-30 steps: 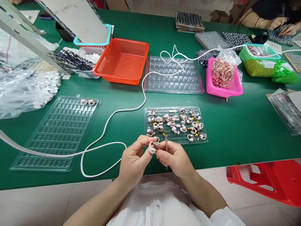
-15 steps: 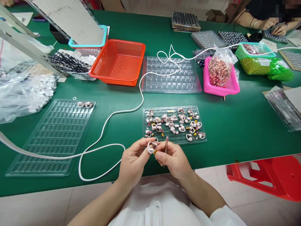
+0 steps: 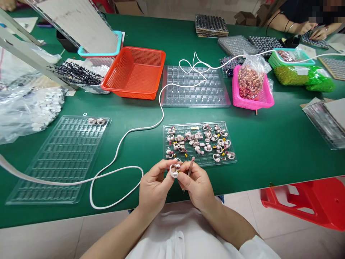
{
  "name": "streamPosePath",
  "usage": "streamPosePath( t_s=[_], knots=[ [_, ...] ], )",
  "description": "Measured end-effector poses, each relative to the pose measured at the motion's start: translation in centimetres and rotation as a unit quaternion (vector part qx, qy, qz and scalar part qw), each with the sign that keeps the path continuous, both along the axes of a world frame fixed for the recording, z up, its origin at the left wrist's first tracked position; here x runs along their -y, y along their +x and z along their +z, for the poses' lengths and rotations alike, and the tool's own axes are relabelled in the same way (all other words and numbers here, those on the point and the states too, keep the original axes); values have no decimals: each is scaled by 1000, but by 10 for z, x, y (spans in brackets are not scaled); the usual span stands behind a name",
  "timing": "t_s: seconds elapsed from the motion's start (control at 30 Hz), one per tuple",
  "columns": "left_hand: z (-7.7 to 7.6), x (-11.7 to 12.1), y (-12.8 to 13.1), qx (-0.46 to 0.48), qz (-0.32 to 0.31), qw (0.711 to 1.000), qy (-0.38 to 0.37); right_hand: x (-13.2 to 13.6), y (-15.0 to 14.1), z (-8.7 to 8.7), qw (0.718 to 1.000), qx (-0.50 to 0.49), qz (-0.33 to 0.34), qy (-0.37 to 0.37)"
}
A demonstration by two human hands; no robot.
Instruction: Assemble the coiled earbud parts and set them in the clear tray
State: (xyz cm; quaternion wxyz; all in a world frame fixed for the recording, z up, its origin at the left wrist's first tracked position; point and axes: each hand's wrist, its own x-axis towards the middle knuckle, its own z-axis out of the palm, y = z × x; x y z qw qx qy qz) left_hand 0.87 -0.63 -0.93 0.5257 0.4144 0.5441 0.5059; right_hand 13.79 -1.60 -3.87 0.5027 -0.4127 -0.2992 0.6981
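Just in front of my body, my left hand (image 3: 153,185) pinches a small white curved earbud (image 3: 174,173) between thumb and fingers. Against its right side press the thumb and fingertips of my right hand (image 3: 199,184), close to a small yellow bit. Tweezers (image 3: 191,165) are tucked slantwise in that same right hand, tips pointing down. Right behind both hands lies a clear plastic tray (image 3: 185,128) holding many similar earbuds and loose white shell pieces, some with yellow tabs. My fingers partly cover the earbud's inner side.
A clear tray (image 3: 58,162) with two earbud parts lies left, crossed by a white cable (image 3: 118,144). Behind are a red basket (image 3: 134,79), another clear tray (image 3: 196,95) and a pink basket (image 3: 252,102) with bagged copper-coloured parts. A co-worker's hands (image 3: 314,30) are far right.
The earbud has turned slightly between my fingers, showing more of its dark opening. The tweezers lean further over in my right hand, and both hands stay close together.
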Motion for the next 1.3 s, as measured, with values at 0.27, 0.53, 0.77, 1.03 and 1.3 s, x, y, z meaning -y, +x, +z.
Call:
streamPosePath(
  t_s=[0.27,0.53,0.77,1.03,1.3],
  knots=[
    [-3,3,-1,-42,-19,999,29,-1,-2,1,997,-63,-10,-36],
    [-4,3,-6,-62,-65,993,77,-5,-2,6,994,-85,-30,-54],
    [-5,1,-6,-55,-39,995,69,-10,-2,13,993,-91,-22,-77],
    [-5,2,-9,-56,-61,993,81,-12,-1,16,990,-112,-13,-89],
    [4,1,-12,-24,-83,996,1,-9,5,10,995,-76,4,-67]
  ],
)
